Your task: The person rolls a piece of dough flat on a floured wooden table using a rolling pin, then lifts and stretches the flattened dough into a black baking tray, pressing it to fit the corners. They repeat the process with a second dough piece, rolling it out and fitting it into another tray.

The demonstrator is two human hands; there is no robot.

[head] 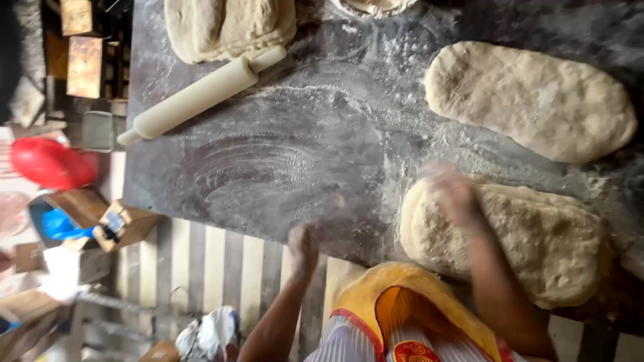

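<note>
My right hand [451,193] is blurred and rests on the left end of a thick oval slab of dough [530,245] at the near right of the dark floured table [282,167]. My left hand [303,249] hovers at the table's near edge with nothing in it; its fingers are too blurred to read. A second flattened oval dough [530,100] lies farther back on the right. A pale wooden rolling pin [201,95] lies diagonally at the far left, beside a stack of folded dough [228,27].
Another piece of dough [376,5] shows at the top edge. Left of the table are a red rounded object [50,164], a blue item [64,224], small wooden boxes [124,224] and rusty tins [84,66]. A striped surface [201,261] lies below the table edge.
</note>
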